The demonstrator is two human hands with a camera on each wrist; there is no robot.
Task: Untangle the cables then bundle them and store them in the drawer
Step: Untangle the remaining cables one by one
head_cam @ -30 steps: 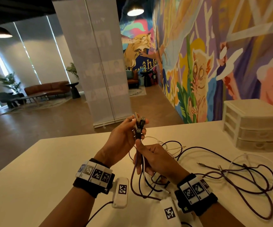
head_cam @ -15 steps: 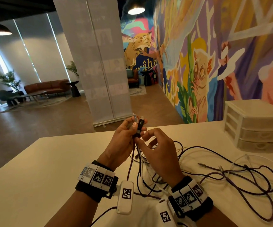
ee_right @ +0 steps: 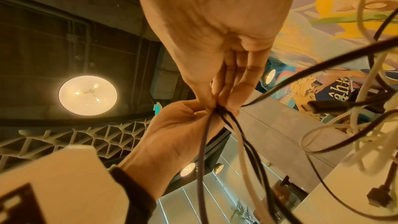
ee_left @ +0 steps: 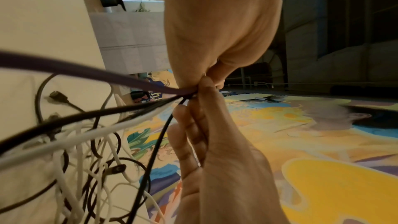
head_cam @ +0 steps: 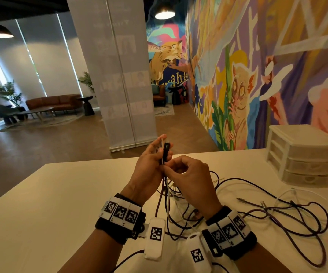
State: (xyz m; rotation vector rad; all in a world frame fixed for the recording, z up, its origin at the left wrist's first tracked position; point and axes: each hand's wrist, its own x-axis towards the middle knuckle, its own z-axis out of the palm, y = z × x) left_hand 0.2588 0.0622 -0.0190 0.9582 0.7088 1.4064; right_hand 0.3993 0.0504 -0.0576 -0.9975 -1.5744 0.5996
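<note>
Over the white table point(head_cam: 60, 194) my left hand point(head_cam: 162, 149) grips several cable ends upright, among them a black connector point(head_cam: 166, 147). My right hand point(head_cam: 166, 168) pinches the same purple, black and white strands point(head_cam: 164, 186) just under that grip. In the left wrist view the strands meet at the pinch point(ee_left: 187, 94) between both hands; in the right wrist view they hang down from it point(ee_right: 217, 111). The rest of the cables point(head_cam: 277, 215) lie tangled in loops on the table to the right. The white drawer unit point(head_cam: 305, 154) stands at the far right with its drawers closed.
The table's far edge point(head_cam: 100, 161) runs just beyond my hands, with open floor past it. A painted wall point(head_cam: 257, 75) rises behind the drawer unit. Loose plugs point(ee_left: 58, 97) lie among the white and dark strands on the tabletop.
My right hand has come up from lower on the strands, opened its fingers briefly, and now pinches them right under my left hand. The left hand has kept its hold.
</note>
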